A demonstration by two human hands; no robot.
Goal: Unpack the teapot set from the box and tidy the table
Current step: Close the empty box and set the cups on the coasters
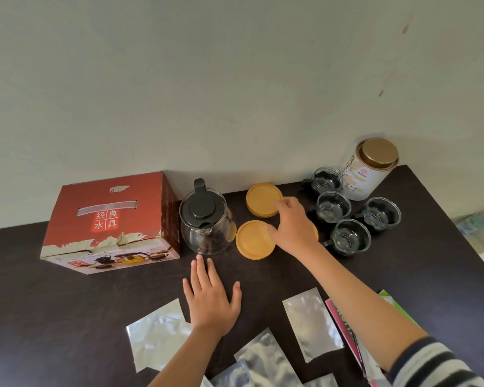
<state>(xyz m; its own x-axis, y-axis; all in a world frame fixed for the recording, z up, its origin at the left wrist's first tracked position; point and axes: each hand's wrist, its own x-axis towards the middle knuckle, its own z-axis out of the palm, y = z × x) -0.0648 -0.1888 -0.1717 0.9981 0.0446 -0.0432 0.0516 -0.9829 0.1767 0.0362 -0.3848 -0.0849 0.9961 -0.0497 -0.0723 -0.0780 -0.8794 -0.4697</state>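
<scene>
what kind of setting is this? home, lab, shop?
Probably a home tabletop, though not certain: a dark table against a plain scuffed wall, with a glass teapot, a tea canister and foil packets.

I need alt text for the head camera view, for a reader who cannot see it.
A person's right hand reaches over round wooden coasters between a glass teapot and four glass cups; the left hand lies flat on the dark table near a red box.

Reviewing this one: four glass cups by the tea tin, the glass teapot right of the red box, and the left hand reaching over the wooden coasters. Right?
Not quite: in the head view the right hand reaches over the wooden coasters; the left hand lies flat on the table. The rest stands.
</scene>
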